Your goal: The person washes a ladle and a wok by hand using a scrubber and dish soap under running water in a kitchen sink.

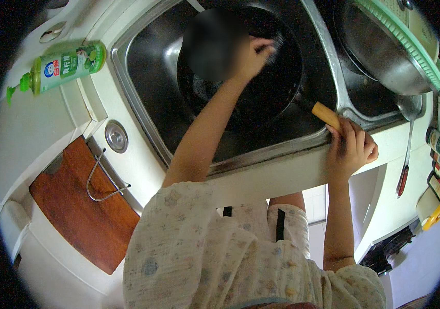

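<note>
A dark wok [287, 89] with a wooden handle [322, 112] rests in the left basin of a steel sink [262, 164]. My left hand [256, 56] reaches into the wok, its fingers closed around a silvery scrubber [277, 46] that looks like steel wool. Motion blurs this scrubber, and a blurred patch hides part of the wok's inside and some of my left hand. Over the sink's front edge, my right hand [349, 143] grips the end of the wooden handle.
A dish soap pump bottle [69, 69] lies at the left. Near it are a sink strainer [116, 136], a wooden cutting board [84, 201] and a wire rack [96, 199]. A steel bowl [382, 58], green basket [401, 38] and long-handled ladle [408, 146] occupy the right side.
</note>
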### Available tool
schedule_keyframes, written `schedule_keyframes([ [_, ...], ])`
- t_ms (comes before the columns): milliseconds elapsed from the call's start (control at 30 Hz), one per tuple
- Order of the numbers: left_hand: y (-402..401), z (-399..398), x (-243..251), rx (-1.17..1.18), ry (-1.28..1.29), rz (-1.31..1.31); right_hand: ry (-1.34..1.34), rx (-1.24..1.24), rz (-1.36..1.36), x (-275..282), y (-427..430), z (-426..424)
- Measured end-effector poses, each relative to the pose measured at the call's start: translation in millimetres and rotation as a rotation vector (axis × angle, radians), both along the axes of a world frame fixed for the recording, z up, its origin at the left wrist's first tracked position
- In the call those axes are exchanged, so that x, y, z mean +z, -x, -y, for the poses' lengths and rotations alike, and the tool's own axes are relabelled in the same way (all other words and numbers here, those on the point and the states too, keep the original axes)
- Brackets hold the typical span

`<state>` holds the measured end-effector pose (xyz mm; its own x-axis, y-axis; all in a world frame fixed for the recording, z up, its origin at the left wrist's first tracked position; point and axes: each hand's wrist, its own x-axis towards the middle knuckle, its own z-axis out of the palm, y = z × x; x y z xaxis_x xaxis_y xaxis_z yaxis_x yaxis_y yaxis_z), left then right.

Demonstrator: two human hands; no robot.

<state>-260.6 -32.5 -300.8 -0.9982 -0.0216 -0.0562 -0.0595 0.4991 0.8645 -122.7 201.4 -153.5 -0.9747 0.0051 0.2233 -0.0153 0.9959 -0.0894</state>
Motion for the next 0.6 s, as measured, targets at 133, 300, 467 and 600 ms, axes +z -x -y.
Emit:
schedule_keyframes([
  [133,-49.8,-14.1,51.7,-0.362,-0.123,0.161,-0.006,-0.025,0.010,-0.6,-0.3,-1.8],
  [300,-97.5,35.8,73.4,-0.587,0.121,0.391,0.002,-0.027,0.028,0.8,-0.5,-0.4],
  [467,-96.1,68.1,57.8,-0.318,0.728,0.603,-0.006,0.006,-0.009,1.3,1.7,1.2],
  [600,-106.9,32.1,61.0,-0.382,0.338,0.452,-0.036,0.013,-0.005,-1.4,2.1,-0.7],
])
